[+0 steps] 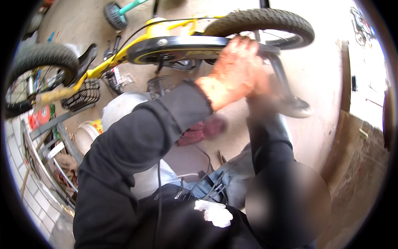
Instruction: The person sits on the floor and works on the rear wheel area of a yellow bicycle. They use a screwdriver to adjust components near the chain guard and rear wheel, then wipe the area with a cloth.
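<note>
From my remote seat I see the person's two hands together at the rear end of a black chain guard [172,47] on a yellow bicycle [103,67], just below the knobbly rear wheel [269,23]. The left hand [233,68] lies over the guard's end with its fingers bent; I cannot tell how firmly it grips. The right hand [264,83] is blurred and partly hidden, overlapping the left from below; I cannot tell whether its fingers are closed or hold anything. Just beside it a dark metal bar [280,74] slants down to the right.

The containers I can make out stand on my left, well apart from the hands. A black basket [85,95] with open mesh sides sits below the bicycle's yellow tube; I cannot make out its contents. Nearer the person, a white bucket [84,137] with a yellow patch on its side stands close to the left sleeve [124,145]; what it holds is too unclear for me to say. To its left, a grey metal frame [68,139] has brown cloth [66,169] bunched inside it. Near the frame's upper corner I see a round red item [40,117]. A dark red cloth [192,135] lies below the left forearm.
</note>
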Tool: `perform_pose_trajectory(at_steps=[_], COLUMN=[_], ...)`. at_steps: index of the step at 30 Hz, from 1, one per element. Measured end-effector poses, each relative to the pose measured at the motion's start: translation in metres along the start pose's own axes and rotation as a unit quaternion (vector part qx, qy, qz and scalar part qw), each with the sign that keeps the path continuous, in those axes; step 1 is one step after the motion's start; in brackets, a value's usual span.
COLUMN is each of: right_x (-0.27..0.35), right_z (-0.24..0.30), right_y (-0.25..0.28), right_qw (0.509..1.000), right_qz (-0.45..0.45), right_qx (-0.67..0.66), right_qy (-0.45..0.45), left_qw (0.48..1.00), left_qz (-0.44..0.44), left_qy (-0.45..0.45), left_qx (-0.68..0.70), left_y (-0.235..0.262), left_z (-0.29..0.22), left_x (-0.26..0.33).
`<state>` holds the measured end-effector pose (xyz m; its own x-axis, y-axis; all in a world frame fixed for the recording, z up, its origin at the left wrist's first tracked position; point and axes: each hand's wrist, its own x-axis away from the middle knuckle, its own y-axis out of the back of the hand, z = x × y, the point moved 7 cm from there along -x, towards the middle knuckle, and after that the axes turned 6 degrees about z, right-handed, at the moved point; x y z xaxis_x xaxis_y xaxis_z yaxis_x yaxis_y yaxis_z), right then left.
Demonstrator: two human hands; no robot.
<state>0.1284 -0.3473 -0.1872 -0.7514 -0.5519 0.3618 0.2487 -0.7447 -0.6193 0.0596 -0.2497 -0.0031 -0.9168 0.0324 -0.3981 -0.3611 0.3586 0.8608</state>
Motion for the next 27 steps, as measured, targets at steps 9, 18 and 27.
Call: perform_pose_trajectory(at_steps=[9, 18, 27], right_x=[0.018, 0.023, 0.019], right_z=[0.019, 0.015, 0.020], right_y=[-0.021, -0.035, -0.028], right_qw=[0.977, 0.989, 0.971], right_qz=[-0.109, -0.110, -0.159], right_qx=[0.182, 0.090, 0.179], right_qy=[0.036, -0.031, -0.015], left_qw=[0.999, 0.999, 0.999], left_qz=[0.032, 0.039, 0.034], left_qy=[0.000, -0.004, -0.021], left_qx=[0.023, 0.032, 0.030], left_y=[0.004, 0.005, 0.007], left_z=[0.004, 0.004, 0.001], left_x=[0.000, 0.001, -0.001])
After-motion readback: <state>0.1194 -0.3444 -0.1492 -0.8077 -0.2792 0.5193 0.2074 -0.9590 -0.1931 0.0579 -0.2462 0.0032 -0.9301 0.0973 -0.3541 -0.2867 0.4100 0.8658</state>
